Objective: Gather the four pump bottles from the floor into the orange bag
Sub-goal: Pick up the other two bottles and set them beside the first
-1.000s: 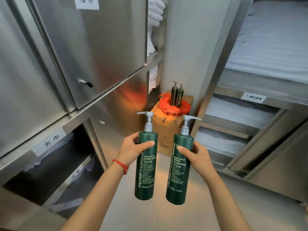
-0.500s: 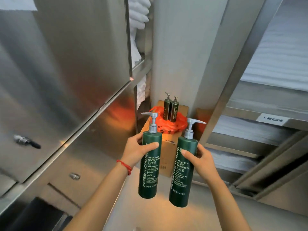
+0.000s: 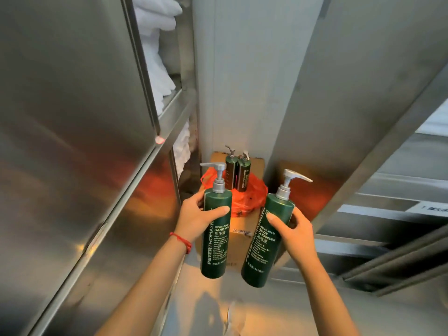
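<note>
Dark green bottles with white lettering and silver pumps, orange bag, brown box, red wrist string, white towels

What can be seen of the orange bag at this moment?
The orange bag looks like thin, crinkled, translucent plastic, open at the top, a handle loop standing up at its left. It sits on a cardboard box against the wall. Two dark green pump bottles stand upright in it, side by side. Neither hand touches it.
</note>
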{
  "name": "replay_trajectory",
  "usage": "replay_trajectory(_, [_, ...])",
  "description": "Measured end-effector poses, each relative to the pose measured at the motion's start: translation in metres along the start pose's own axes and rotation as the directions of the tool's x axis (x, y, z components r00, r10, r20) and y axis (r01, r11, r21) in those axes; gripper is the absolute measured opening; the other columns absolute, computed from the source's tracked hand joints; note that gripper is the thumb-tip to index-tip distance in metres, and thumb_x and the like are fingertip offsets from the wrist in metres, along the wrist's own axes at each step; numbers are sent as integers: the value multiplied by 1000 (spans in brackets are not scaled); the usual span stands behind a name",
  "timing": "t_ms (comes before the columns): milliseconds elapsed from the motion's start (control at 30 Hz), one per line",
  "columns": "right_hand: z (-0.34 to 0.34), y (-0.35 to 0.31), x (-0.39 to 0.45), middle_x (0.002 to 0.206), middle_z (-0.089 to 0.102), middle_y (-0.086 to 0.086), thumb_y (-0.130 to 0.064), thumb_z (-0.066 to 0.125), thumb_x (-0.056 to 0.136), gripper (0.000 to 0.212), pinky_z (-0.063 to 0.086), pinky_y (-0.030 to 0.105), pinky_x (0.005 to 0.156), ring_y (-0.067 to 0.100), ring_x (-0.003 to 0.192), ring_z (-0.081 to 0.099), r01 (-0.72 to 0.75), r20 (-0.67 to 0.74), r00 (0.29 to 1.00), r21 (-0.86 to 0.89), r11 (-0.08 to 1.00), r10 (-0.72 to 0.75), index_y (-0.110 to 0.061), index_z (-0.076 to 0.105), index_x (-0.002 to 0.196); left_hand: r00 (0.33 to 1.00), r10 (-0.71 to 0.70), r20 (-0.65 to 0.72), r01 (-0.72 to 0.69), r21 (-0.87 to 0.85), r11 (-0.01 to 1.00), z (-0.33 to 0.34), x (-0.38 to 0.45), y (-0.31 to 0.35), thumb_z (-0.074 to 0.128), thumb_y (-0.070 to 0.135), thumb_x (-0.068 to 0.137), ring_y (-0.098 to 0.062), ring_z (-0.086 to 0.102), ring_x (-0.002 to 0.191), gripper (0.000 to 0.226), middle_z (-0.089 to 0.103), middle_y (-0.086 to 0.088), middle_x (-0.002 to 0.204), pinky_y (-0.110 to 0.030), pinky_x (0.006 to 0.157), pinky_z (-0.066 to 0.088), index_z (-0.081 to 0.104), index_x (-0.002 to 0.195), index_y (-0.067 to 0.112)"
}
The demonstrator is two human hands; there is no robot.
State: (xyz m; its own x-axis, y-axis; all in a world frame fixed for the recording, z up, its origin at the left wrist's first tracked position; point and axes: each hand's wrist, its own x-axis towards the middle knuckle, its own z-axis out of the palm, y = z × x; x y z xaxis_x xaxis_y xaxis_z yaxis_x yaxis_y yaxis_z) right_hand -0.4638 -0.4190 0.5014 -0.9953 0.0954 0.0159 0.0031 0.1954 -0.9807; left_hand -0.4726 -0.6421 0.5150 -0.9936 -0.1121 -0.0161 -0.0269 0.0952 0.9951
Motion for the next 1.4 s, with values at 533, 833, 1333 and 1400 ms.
replay_trajectory(533, [9,44,205,98,63,-17,-19,78,69,46,42,5,67,-15,87,57,-25,16,1000,-39,999,26,-24,57,109,996,-46,-75,51,69,996,50,195,-42,82,6,58,6,62,87,58,66,12,99,-11,74,49,58,99,37])
replay_trajectory(833, [38,78,254,95,63,-25,-24,81,61,50,42,1,70,-15,91,57,-74,-47,996,-62,995,71,-46,55,98,998,-66,-26,67,77,995,64,261,-82,82,4,57,-10,62,96,58,63,-4,109,-14,79,48,57,104,27])
replay_trajectory(1333, [90,161,290,99,58,-16,-16,82,62,61,34,-4,72,-13,91,50,-165,-138,980,-152,974,145,-45,47,103,996,-77,34,68,222,973,69,315,-180,83,20,52,9,55,87,57,59,24,93,-1,75,41,54,99,32])
replay_trajectory(1400, [94,172,292,97,56,-20,-17,82,62,61,33,-6,71,-13,93,49,-172,-138,979,-156,973,151,-44,47,104,992,-116,57,104,190,976,71,318,-192,83,11,55,-2,59,93,57,64,10,95,-16,83,47,54,101,29])
